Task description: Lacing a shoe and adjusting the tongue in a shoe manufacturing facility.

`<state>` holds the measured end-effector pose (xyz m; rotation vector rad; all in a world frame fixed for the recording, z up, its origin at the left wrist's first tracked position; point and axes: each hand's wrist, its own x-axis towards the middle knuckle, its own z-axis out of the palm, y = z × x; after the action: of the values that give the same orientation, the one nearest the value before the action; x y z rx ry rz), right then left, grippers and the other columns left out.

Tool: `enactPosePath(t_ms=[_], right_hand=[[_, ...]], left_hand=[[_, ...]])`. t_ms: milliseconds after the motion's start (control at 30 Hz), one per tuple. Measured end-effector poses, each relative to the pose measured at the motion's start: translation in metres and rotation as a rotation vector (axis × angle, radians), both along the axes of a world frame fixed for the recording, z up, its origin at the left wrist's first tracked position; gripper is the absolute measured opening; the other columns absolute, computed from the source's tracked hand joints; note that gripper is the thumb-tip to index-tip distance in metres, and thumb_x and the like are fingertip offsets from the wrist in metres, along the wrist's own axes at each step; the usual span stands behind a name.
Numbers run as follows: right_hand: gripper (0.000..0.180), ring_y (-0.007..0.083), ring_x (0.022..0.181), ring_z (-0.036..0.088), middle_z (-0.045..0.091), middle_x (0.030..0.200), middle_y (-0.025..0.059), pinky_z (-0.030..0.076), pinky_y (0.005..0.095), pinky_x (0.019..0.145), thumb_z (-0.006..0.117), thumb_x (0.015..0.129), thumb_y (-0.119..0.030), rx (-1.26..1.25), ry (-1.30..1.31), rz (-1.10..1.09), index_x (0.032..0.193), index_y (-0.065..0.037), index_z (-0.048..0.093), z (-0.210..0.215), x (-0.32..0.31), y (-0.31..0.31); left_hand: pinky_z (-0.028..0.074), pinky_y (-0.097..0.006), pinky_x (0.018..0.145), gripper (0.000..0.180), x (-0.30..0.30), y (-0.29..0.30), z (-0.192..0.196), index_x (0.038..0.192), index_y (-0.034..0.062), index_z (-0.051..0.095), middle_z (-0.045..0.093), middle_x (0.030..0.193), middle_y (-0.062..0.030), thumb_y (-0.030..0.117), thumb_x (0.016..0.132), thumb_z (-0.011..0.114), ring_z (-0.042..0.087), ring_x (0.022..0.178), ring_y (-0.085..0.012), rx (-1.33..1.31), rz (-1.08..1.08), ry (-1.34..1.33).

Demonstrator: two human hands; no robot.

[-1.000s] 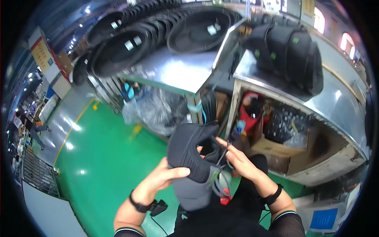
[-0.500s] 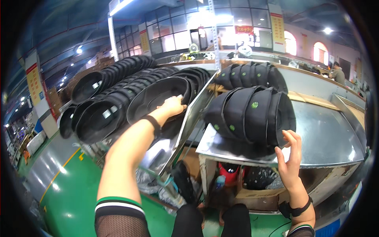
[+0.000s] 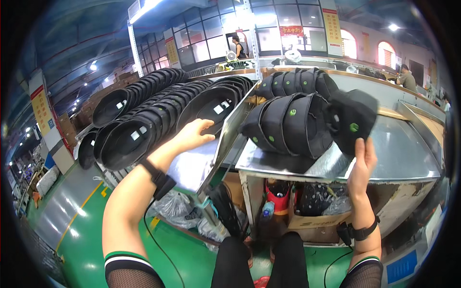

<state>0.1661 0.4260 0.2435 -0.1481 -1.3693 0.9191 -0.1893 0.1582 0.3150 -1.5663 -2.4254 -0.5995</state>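
The right hand (image 3: 362, 161) pinches a black padded piece with a green dot (image 3: 353, 120), thumb and fingers closed on its lower edge, holding it up at the right end of the row of matching black pieces (image 3: 288, 122) standing along the front edge of the metal table (image 3: 398, 153). To seat it well I'd keep it upright, tilted like its neighbours, and tuck it snug against the last one so the row doesn't flop (they lean on each other). The left hand (image 3: 192, 137) is spread flat, fingers open, resting on the sloped metal tray (image 3: 192, 165) by the black round shells (image 3: 144, 125), holding nothing.
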Motion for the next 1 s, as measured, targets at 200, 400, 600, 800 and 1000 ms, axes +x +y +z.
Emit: enactPosePath(t_ms=[200,400,600,800,1000], right_hand=[[0.037,0.0392,0.08,0.065,0.065,0.091,0.0216,0.052,0.0428,0.075,0.067,0.082,-0.008,0.775,-0.276,-0.018,0.111,0.013,0.059,-0.008,0.094,-0.139],[0.03,0.0148,0.094,0.063,0.067,0.105,0.008,0.05,0.0303,0.086,0.06,0.095,-0.027,-0.633,-0.498,1.298,0.109,-0.001,0.063,-0.093,0.0,-0.181],[0.061,0.0268,0.128,0.044,0.049,0.134,0.0153,0.032,0.0371,0.108,0.045,0.098,-0.05,-0.413,-0.991,0.76,0.138,-0.004,0.045,-0.287,-0.065,-0.218],[0.054,0.0339,0.125,0.048,0.053,0.128,0.0212,0.034,0.0381,0.107,0.054,0.095,-0.039,-0.165,-0.869,0.607,0.13,0.002,0.049,-0.31,-0.097,-0.245],[0.048,0.0339,0.127,0.045,0.049,0.132,0.0227,0.034,0.0393,0.107,0.048,0.098,-0.03,-0.256,-0.928,0.673,0.131,0.004,0.045,-0.362,-0.117,-0.225]], left_hand=[[0.029,-0.045,0.113,0.093,0.21,-0.104,-0.029,0.146,0.0069,0.033,0.032,0.149,-0.022,0.017,0.069,0.083,0.031,0.139,-0.0368,0.178,-0.367,0.03],[0.018,-0.046,0.117,0.105,0.247,-0.151,-0.182,0.152,0.0148,0.017,0.017,0.157,-0.0203,0.014,0.066,0.076,0.016,0.146,-0.0365,0.449,-0.372,-0.481],[0.039,-0.041,0.1,0.049,0.228,-0.15,-0.357,0.123,0.0072,0.06,0.051,0.126,-0.0144,0.03,0.082,0.073,0.047,0.119,-0.0326,0.397,0.316,-0.382],[0.039,-0.042,0.1,0.044,0.201,-0.136,-0.387,0.118,0.0006,0.056,0.053,0.122,-0.0216,0.031,0.088,0.065,0.05,0.116,-0.0372,0.529,0.499,-0.596],[0.039,-0.042,0.102,0.066,0.199,-0.123,-0.415,0.135,-0.0049,0.039,0.051,0.13,-0.0305,0.044,0.094,0.054,0.051,0.122,-0.0408,0.463,0.626,-0.873]])
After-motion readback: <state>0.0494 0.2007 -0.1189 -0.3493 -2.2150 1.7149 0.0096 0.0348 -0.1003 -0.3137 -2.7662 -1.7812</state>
